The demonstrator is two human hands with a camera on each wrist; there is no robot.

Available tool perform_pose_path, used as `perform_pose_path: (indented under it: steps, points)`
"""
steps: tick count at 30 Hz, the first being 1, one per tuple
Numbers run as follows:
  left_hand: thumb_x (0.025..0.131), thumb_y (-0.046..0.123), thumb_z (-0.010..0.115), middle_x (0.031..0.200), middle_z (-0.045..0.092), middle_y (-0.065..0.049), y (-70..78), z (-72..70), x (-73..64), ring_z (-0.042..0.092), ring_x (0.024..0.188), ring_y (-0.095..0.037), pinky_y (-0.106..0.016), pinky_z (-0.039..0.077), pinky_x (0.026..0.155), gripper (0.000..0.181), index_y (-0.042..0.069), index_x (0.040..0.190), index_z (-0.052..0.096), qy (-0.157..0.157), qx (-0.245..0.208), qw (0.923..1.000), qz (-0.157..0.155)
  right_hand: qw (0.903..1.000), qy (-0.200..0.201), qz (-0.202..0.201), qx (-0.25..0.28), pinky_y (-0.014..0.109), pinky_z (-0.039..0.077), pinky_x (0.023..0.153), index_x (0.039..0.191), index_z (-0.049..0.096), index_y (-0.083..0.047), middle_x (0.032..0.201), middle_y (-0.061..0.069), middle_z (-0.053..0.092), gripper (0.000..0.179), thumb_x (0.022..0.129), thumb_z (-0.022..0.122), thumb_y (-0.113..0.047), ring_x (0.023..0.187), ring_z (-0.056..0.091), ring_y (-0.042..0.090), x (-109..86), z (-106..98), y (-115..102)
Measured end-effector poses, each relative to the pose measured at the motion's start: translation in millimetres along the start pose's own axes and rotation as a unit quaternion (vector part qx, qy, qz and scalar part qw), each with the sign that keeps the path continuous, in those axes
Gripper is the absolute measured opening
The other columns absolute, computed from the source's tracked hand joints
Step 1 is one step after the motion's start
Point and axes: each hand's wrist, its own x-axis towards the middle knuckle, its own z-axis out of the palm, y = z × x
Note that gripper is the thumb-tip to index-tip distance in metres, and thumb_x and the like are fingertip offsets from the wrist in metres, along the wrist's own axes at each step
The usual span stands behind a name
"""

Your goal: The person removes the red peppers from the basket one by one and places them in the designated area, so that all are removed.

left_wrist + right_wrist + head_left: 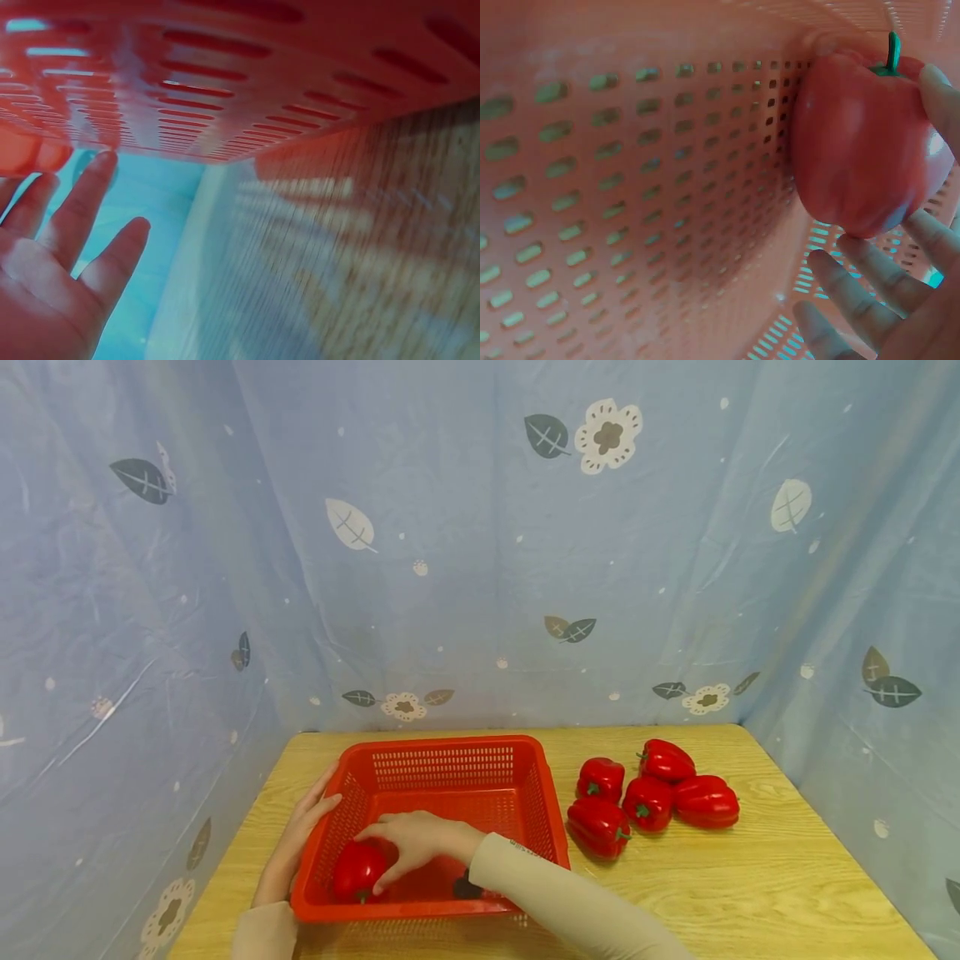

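A red bell pepper (358, 870) with a green stem lies in the near left corner of a red plastic basket (450, 910). My right hand (420, 843) reaches into the basket from the right, its fingers spread apart at the pepper's side. In the right wrist view, the thumb (939, 101) overlaps the pepper near its stem and the other fingers extend below it. My left hand (300, 831) holds the basket's left rim, thumb over the edge. Its other fingers (79, 202) lie along the outside of the slotted wall in the left wrist view.
Several red bell peppers (648, 803) lie grouped on the wooden table (750, 893), right of the basket. A small black object (467, 887) shows under the right sleeve. Blue patterned curtain (465, 568) hangs behind the table and along both sides.
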Motion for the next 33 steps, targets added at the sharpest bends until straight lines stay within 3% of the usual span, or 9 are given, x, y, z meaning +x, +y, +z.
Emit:
perform_pose_path:
  steps: [19, 27, 33]
  points:
    - [0.100, 0.013, 0.037, 0.152, 0.019, -0.017, 12.2, 7.8, -2.9, 0.051, 0.117, -0.013, -0.033, 0.049, 0.088, 0.056, 0.017, 0.150, 0.012, 0.005, -0.006, 0.9999, -0.008, 0.9979, -0.005, -0.007, 0.064, 0.021, 0.043, 0.089, 0.135, 0.045, -0.032, 0.124, -0.012, 0.049, 0.069, 0.074, 0.070, -0.053, 0.109, 0.047, 0.001, 1.8, 2, 12]
    - [0.100, 0.018, 0.040, 0.150, 0.025, -0.011, 5.9, 3.8, -1.9, 0.052, 0.114, -0.011, -0.032, 0.050, 0.087, 0.056, 0.021, 0.150, 0.015, 0.017, 0.002, 0.9998, -0.014, 0.9952, 0.002, -0.013, 0.097, 0.019, 0.042, 0.090, 0.134, 0.045, -0.031, 0.124, -0.012, 0.049, 0.067, 0.075, 0.072, -0.049, 0.107, 0.047, 0.001, -0.8, -1, 17]
    - [0.100, 0.016, 0.038, 0.152, 0.019, -0.017, -0.3, 1.1, -0.8, 0.051, 0.116, -0.013, -0.033, 0.051, 0.087, 0.056, 0.019, 0.150, 0.013, 0.006, 0.005, 1.0000, 0.003, 0.9920, 0.017, -0.016, 0.124, 0.020, 0.043, 0.089, 0.134, 0.046, -0.028, 0.125, -0.009, 0.050, 0.066, 0.076, 0.072, -0.046, 0.108, 0.049, 0.005, -5.6, -8, 20]
